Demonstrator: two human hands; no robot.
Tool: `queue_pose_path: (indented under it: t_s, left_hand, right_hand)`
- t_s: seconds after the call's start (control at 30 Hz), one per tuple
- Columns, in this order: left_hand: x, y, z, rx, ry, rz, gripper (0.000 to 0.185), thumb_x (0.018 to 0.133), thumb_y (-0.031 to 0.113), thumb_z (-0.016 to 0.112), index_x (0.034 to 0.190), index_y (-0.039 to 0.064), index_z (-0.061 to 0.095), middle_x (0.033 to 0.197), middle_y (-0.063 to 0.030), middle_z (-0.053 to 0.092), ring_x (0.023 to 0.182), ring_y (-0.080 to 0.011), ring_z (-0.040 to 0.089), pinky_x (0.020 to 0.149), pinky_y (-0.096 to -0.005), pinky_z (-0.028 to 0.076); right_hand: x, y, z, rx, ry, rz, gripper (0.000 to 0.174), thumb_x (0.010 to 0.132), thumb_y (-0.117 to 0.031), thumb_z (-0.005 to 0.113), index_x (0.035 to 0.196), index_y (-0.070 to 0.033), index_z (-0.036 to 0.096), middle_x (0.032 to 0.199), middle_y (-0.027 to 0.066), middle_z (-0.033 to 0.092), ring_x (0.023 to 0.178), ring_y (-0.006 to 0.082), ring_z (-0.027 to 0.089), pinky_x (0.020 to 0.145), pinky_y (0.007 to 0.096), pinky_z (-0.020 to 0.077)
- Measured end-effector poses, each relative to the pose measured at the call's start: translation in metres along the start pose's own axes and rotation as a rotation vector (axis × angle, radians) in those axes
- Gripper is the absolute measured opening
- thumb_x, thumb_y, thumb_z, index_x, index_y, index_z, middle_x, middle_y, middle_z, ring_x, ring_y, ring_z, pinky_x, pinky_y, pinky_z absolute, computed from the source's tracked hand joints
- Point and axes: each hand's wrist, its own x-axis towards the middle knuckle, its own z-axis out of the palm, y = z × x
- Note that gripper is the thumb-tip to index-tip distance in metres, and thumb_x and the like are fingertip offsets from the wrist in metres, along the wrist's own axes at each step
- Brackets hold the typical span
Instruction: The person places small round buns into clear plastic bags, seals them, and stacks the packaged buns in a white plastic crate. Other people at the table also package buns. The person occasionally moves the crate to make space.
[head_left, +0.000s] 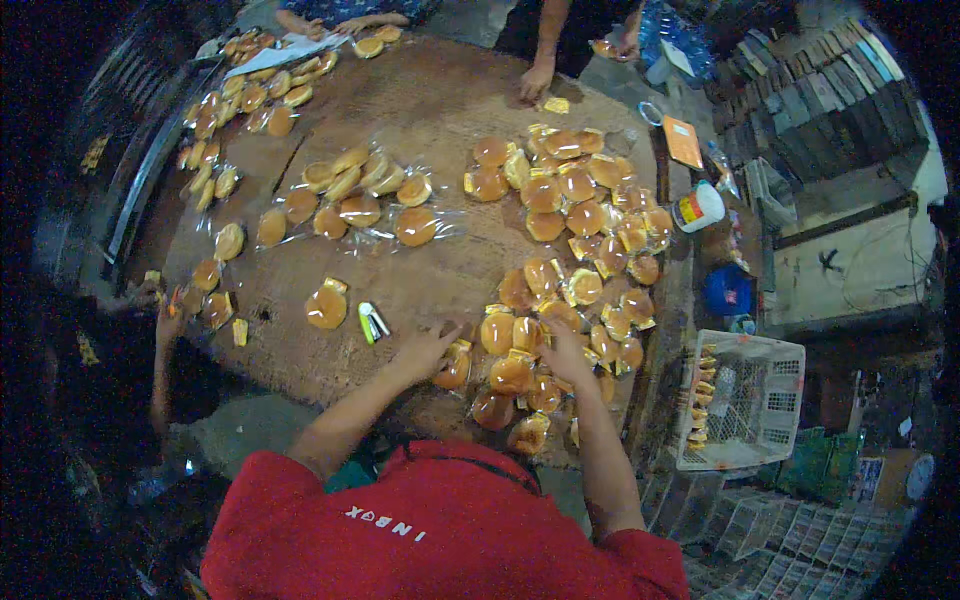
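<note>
Many round golden buns in clear plastic bags, several with yellow labels, lie on a worn wooden table. My left hand rests beside a bagged bun near the table's front edge; whether it grips the bun cannot be told. My right hand reaches into the pile at the right, its fingers by a bagged bun; its hold is unclear. Between my hands are more bagged buns. Left of my left hand lies a green and white stapler, with a single bagged bun beyond it.
Co-workers' hands are at the far edge and left edge. More buns lie mid-table. A white tub and orange-covered pad stand right, above a blue container and a white plastic crate holding buns.
</note>
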Motion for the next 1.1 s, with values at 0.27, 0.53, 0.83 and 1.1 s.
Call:
queue_pose_path:
  t_s: [0.27, 0.53, 0.83, 1.1]
  left_hand:
    - [0.042, 0.009, -0.005, 0.028, 0.229, 0.228, 0.073, 0.084, 0.024, 0.079, 0.148, 0.006, 0.049, 0.139, -0.0246, 0.055, 0.127, -0.0431, 0.055, 0.108, -0.0489, 0.045]
    - [0.120, 0.062, 0.011, -0.132, 0.224, -0.030, 0.086, 0.078, 0.029, 0.084, 0.147, 0.001, 0.042, 0.131, -0.0295, 0.056, 0.120, -0.0458, 0.057, 0.102, -0.0511, 0.049]
    - [0.131, 0.031, 0.044, 0.193, 0.387, -0.178, 0.083, 0.067, 0.039, 0.089, 0.132, 0.002, 0.054, 0.130, -0.0239, 0.059, 0.122, -0.0411, 0.058, 0.103, -0.0508, 0.049]
    - [0.086, 0.031, 0.012, -0.042, 0.347, -0.082, 0.073, 0.069, 0.035, 0.092, 0.129, 0.007, 0.060, 0.116, -0.0199, 0.068, 0.108, -0.0370, 0.066, 0.096, -0.0467, 0.053]
  right_hand:
    - [0.024, 0.010, 0.003, 0.180, -0.075, 0.299, 0.047, 0.090, -0.030, 0.074, 0.126, -0.001, 0.064, 0.121, 0.0242, 0.069, 0.116, 0.0367, 0.067, 0.098, 0.0439, 0.0531]
    - [0.008, 0.017, 0.033, -0.088, 0.049, 0.365, 0.073, 0.085, -0.056, 0.075, 0.122, 0.006, 0.062, 0.112, 0.0333, 0.068, 0.106, 0.0458, 0.067, 0.091, 0.0534, 0.0526]
    - [0.010, 0.010, 0.044, 0.172, -0.007, 0.334, 0.098, 0.069, -0.060, 0.087, 0.138, -0.001, 0.051, 0.146, 0.0305, 0.045, 0.135, 0.0463, 0.045, 0.112, 0.0506, 0.0430]
    - [0.011, 0.024, 0.054, 0.310, 0.013, 0.232, 0.098, 0.065, -0.044, 0.095, 0.141, -0.006, 0.046, 0.138, 0.0267, 0.046, 0.129, 0.0435, 0.048, 0.109, 0.0497, 0.0442]
